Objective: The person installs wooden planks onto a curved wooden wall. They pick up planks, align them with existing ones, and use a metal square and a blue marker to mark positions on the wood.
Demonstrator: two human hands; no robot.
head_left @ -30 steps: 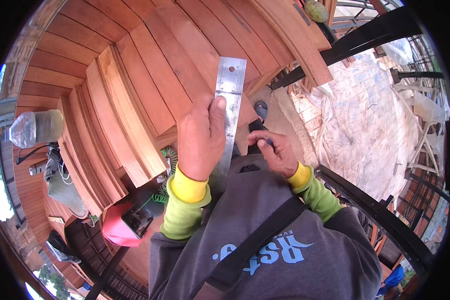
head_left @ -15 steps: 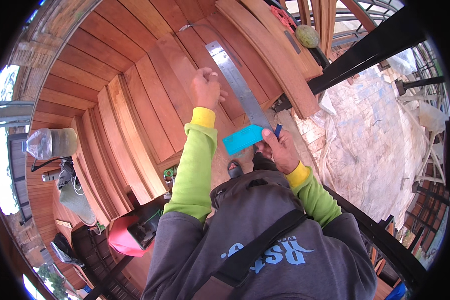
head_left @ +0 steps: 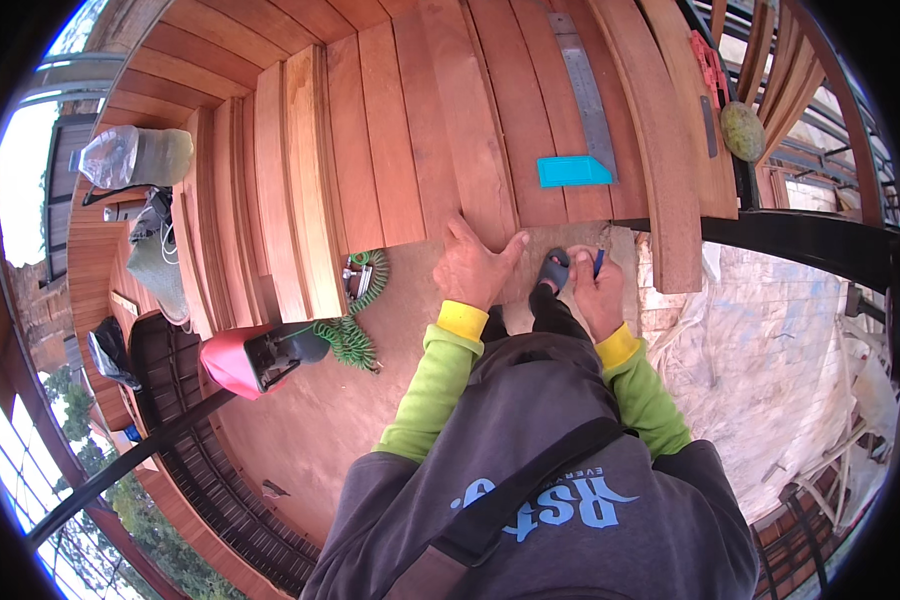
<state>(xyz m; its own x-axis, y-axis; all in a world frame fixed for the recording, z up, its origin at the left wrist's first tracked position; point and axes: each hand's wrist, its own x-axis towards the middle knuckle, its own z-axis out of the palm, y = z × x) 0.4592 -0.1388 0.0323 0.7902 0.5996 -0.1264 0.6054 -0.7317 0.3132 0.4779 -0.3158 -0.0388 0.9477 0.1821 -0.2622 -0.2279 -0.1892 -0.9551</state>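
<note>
My left hand (head_left: 473, 268) is at the near end of a reddish-brown wooden board (head_left: 467, 130), thumb by its right edge and fingers by its left. This board lies on top of other boards, its end level with my waist. My right hand (head_left: 600, 298) is closed around a short blue pen-like stick (head_left: 598, 263), held upright off the boards' near edge. A try square with a turquoise handle (head_left: 574, 171) and a steel blade (head_left: 583, 90) lies flat on the boards, ahead of my right hand and touched by neither hand.
Stacked narrow boards (head_left: 305, 180) stand left, beside a clear plastic jug (head_left: 135, 156). A green coiled hose (head_left: 348, 343) and a pink-red container (head_left: 238, 362) are below. On the right are a long board (head_left: 660, 150), a red tool (head_left: 708, 68), a greenish round fruit (head_left: 743, 131) and a black beam (head_left: 800, 238).
The square has left my right hand and now lies on the boards. My left hand has come down to a board's end. The view has shifted, and the blue stick stays in my right hand.
</note>
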